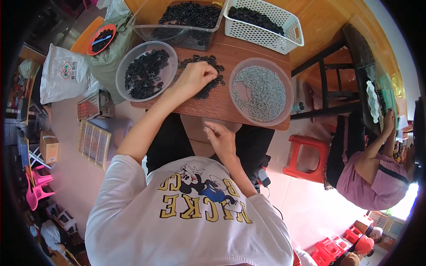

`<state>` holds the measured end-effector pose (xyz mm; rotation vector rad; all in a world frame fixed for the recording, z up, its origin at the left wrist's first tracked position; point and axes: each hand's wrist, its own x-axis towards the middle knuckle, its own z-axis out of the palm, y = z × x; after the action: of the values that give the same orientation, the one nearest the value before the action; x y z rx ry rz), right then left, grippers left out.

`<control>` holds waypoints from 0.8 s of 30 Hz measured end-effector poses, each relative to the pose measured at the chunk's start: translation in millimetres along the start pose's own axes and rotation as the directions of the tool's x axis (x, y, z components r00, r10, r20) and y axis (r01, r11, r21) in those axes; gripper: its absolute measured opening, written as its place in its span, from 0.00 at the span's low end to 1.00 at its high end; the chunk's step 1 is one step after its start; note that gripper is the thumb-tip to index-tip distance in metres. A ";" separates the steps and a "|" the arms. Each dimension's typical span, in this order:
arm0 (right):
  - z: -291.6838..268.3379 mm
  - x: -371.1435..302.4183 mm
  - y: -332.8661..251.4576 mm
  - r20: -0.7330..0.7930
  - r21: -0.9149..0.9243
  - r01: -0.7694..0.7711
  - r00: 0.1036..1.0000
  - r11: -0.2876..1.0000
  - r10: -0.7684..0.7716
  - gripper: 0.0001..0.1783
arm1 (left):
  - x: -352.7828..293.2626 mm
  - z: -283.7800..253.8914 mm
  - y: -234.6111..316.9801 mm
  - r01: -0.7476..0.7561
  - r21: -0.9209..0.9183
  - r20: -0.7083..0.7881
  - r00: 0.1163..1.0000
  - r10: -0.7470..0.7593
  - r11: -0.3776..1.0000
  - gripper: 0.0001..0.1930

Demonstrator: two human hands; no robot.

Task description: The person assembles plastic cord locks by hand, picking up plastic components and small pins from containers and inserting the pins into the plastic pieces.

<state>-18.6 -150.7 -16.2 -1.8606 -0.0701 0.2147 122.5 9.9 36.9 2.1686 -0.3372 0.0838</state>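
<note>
My left hand is over a loose pile of small black plastic pieces on the brown table. Its fingers are bent together in a pinch, and anything between them is hidden. Just off the table's front edge, above my lap, is my right hand. Its thumb and fingers are drawn together, and I cannot make out what they hold, if anything. Right of the pile stands a round clear tub of small silvery screws. On the left, a round translucent tub holds more black pieces.
At the table's back are a clear bin and a white perforated basket, both with black parts. Sacks and an orange dish are at left. A red stool and another person are at right.
</note>
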 end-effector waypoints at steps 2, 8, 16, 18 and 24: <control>10.1 0.7 1.8 0.014 -0.082 0.051 0.999 0.995 -0.050 0.11 | -9.3 6.1 -12.4 0.017 0.054 -0.002 1.000 -0.017 0.998 0.07; 20.6 -5.1 -0.1 0.041 -0.203 0.238 0.971 0.950 -0.235 0.10 | 8.0 32.7 -19.5 -0.426 0.337 0.162 0.905 0.394 0.840 0.06; 9.0 -12.2 -1.5 -0.007 -0.142 0.214 0.976 0.967 -0.217 0.08 | 18.7 41.1 -26.2 -0.407 0.370 0.229 0.911 0.343 0.835 0.05; 8.8 -11.3 -2.6 -0.012 -0.128 0.221 0.974 0.967 -0.224 0.08 | 17.5 39.4 -23.2 -0.408 0.368 0.223 0.911 0.347 0.836 0.04; -2.3 -6.6 -4.2 -0.077 -0.074 0.173 0.981 0.982 -0.179 0.09 | -10.7 22.5 -7.3 -0.316 0.159 -0.047 0.944 0.326 0.936 0.07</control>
<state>-24.3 -152.6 -10.9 -1.9157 -0.1856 0.0117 112.7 -2.1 16.0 2.2322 -0.6608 0.3821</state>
